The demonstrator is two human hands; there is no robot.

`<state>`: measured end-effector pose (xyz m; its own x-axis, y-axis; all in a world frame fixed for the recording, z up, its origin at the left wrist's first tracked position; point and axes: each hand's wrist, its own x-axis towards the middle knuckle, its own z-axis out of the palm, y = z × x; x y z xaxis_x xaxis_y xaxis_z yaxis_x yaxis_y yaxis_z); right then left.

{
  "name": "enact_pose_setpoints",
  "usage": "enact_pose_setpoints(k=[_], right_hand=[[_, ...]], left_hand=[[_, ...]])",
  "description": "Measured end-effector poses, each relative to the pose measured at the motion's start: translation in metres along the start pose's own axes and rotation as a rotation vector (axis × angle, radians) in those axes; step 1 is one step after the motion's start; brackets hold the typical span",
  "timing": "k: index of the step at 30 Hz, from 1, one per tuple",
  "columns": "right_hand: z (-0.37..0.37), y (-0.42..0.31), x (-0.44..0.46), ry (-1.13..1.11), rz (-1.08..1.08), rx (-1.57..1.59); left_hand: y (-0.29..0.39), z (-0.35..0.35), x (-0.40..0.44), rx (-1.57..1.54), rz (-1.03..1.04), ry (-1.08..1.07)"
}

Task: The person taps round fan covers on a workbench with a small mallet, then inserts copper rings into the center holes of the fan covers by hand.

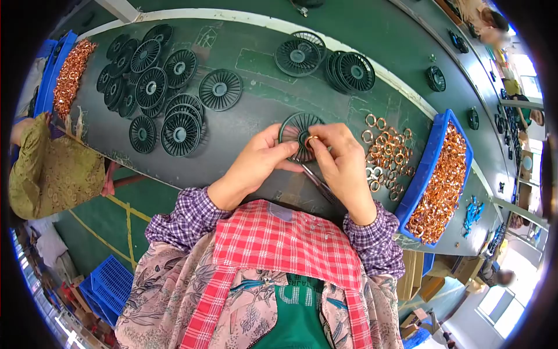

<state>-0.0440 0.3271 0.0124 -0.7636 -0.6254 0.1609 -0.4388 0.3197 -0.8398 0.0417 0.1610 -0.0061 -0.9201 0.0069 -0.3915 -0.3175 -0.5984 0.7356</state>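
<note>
Over the dark green table, my left hand (261, 152) grips the rim of a dark spoked plastic wheel (300, 129). My right hand (342, 160) is closed at the wheel's hub, with a copper-coloured ring (310, 140) pinched between thumb and fingers. Whether the ring touches the hub I cannot tell. Below both hands lies a slim pointed metal tool (317, 180), partly hidden by my right hand. Loose copper rings (388, 150) lie scattered to the right of my right hand.
A blue bin (419, 168) full of copper rings stands at the right. Piles of spoked wheels (152, 87) lie left, with more wheels (354, 72) along the back edge. Another blue bin (51, 81) stands far left, near a person's sleeve (29, 157).
</note>
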Motion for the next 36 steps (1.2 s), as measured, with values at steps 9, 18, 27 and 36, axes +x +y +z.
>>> enact_pose_setpoints(k=[9, 18, 27, 36], right_hand=[[-0.004, -0.022, 0.0, 0.106, -0.058, -0.2], [-0.001, -0.024, 0.001, 0.196, -0.078, 0.068], [0.0, -0.023, -0.013, 0.152, -0.263, -0.111], [0.01, -0.014, -0.011, 0.207, -0.307, -0.199]], left_hand=[[-0.005, -0.01, 0.005, -0.109, 0.01, -0.025], [0.012, -0.007, -0.007, -0.108, 0.027, -0.122], [0.008, 0.0, -0.006, -0.065, 0.107, -0.088], [-0.009, 0.01, -0.009, 0.275, 0.377, 0.013]])
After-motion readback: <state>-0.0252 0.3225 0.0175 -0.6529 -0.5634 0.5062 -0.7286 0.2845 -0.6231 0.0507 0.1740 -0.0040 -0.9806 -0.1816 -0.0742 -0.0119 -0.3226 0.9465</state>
